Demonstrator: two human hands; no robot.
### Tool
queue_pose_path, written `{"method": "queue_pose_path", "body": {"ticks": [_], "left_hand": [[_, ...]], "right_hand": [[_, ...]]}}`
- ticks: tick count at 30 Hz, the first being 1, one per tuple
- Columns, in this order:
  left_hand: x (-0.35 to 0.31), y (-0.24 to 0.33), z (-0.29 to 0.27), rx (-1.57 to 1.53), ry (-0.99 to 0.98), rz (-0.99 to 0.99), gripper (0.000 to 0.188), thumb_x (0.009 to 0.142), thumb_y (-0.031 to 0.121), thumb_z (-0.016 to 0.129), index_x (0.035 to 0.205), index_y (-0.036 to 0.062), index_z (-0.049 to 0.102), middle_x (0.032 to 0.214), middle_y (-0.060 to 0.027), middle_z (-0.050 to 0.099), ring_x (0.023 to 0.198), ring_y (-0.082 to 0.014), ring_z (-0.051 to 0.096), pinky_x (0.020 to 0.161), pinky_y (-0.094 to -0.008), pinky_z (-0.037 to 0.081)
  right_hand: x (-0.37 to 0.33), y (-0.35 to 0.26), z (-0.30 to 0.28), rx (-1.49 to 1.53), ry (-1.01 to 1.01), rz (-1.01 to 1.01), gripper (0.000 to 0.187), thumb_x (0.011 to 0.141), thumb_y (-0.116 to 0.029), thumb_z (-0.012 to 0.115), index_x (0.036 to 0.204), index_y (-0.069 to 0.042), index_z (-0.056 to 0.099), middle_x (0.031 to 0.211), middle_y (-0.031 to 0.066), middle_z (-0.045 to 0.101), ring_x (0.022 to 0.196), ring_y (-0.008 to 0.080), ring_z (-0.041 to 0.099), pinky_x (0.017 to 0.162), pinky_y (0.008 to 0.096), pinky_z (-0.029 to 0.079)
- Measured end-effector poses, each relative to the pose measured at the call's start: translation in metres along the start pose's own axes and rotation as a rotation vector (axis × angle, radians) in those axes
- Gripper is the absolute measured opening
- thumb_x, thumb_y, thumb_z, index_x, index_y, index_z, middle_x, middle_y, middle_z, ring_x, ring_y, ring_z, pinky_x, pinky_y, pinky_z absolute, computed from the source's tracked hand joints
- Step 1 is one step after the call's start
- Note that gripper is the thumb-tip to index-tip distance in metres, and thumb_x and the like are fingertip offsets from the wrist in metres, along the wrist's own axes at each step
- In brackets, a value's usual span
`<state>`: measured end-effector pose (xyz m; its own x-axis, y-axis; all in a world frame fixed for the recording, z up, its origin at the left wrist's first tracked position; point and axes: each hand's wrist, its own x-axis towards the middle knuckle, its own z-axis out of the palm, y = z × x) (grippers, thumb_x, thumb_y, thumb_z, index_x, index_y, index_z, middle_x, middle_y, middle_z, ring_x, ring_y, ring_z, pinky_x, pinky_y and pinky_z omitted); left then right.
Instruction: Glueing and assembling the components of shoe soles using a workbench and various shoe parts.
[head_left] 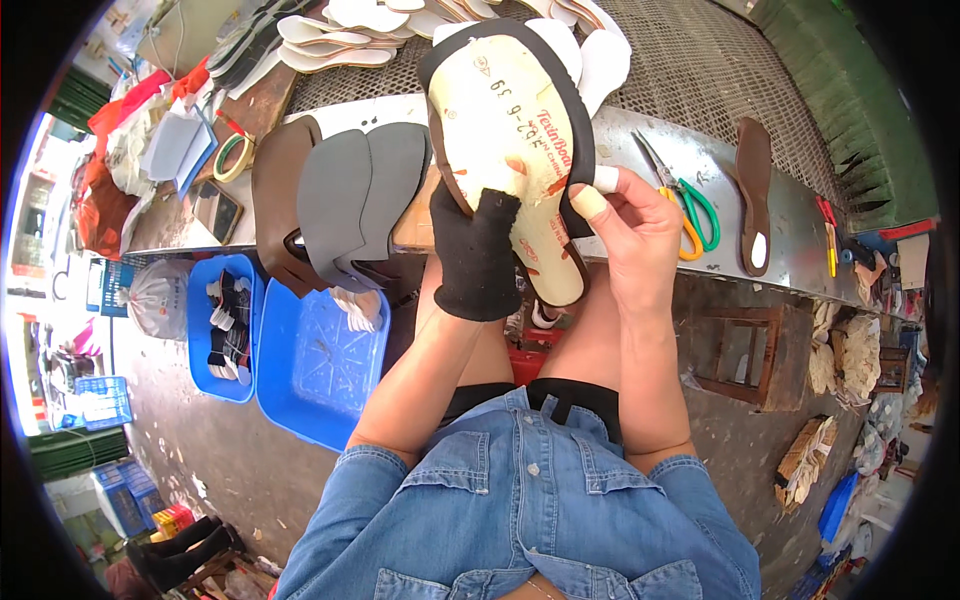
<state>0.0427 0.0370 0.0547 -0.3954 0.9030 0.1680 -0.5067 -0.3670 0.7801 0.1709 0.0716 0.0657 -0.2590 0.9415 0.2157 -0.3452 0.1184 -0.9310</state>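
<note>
A cream insole board (pixel 490 110) with printed markings is held over the table's near edge, its narrow heel end toward me. Black shoe-upper material (pixel 572 90) runs around its border. My left hand (pixel 478 255), in a black fingerless-looking glove, is closed on the board's left side near the middle. On the opposite side my right hand (pixel 640 225), with tape on its fingertips, pinches the black edge between thumb and forefinger. Right of it lie scissors (pixel 690 215) with green and yellow handles. Grey upper pieces (pixel 350 185) and brown ones (pixel 280 180) overlap to the left.
White insoles (pixel 345 40) are piled on the mesh surface behind. A brown sole-shaped piece (pixel 754 190) lies at the right. Two blue bins (pixel 320 425) stand on the floor at left, a wooden stool (pixel 765 365) at right. A tape roll (pixel 235 160) rests at far left.
</note>
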Motion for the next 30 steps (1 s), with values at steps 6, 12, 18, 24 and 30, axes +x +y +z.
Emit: {"method": "queue_pose_path", "body": {"ticks": [6, 12, 18, 24, 30], "left_hand": [[-0.001, -0.006, 0.013, -0.012, 0.137, 0.106, 0.041, 0.080, 0.019, 0.067, 0.111, -0.0026, 0.052, 0.100, -0.0105, 0.062, 0.085, -0.0173, 0.062, 0.073, -0.0305, 0.051], [0.017, -0.002, 0.000, -0.116, 0.005, 0.000, 0.040, 0.082, 0.017, 0.060, 0.115, -0.0042, 0.051, 0.099, -0.0138, 0.062, 0.081, -0.0218, 0.064, 0.070, -0.0333, 0.053], [0.021, 0.016, -0.003, -0.371, -0.225, -0.473, 0.044, 0.086, 0.027, 0.059, 0.121, 0.0019, 0.048, 0.100, -0.0103, 0.062, 0.081, -0.0201, 0.064, 0.068, -0.0310, 0.054], [0.020, 0.003, -0.007, -0.229, -0.186, -0.342, 0.039, 0.088, 0.024, 0.058, 0.119, 0.0030, 0.049, 0.100, -0.0082, 0.061, 0.084, -0.0134, 0.061, 0.069, -0.0269, 0.051], [0.024, -0.006, -0.034, 0.493, -0.396, -0.160, 0.067, 0.072, 0.028, 0.072, 0.124, -0.0012, 0.041, 0.103, -0.0122, 0.060, 0.091, -0.0201, 0.060, 0.077, -0.0318, 0.050]], "right_hand": [[-0.017, -0.006, 0.026, -0.643, 0.258, -0.355, 0.007, 0.079, -0.002, 0.064, 0.080, 0.003, 0.059, 0.066, 0.0098, 0.051, 0.058, 0.0184, 0.055, 0.054, 0.0279, 0.043], [-0.021, -0.014, 0.028, -0.885, 0.107, -0.450, 0.015, 0.081, -0.003, 0.061, 0.095, 0.002, 0.063, 0.076, 0.0093, 0.055, 0.065, 0.0162, 0.055, 0.058, 0.0300, 0.044], [0.003, 0.000, -0.015, 0.101, -0.223, 0.270, 0.021, 0.080, -0.002, 0.064, 0.100, 0.005, 0.065, 0.079, 0.0079, 0.067, 0.067, 0.0100, 0.061, 0.059, 0.0203, 0.048], [0.000, 0.003, -0.001, -0.138, -0.240, 0.163, 0.015, 0.077, -0.003, 0.069, 0.090, 0.005, 0.065, 0.073, 0.0066, 0.066, 0.057, 0.0072, 0.059, 0.049, 0.0189, 0.045], [0.004, 0.009, 0.005, -0.179, 0.056, 0.037, 0.016, 0.080, -0.010, 0.070, 0.078, 0.004, 0.062, 0.065, 0.0030, 0.063, 0.053, 0.0040, 0.054, 0.046, 0.0193, 0.041]]}}
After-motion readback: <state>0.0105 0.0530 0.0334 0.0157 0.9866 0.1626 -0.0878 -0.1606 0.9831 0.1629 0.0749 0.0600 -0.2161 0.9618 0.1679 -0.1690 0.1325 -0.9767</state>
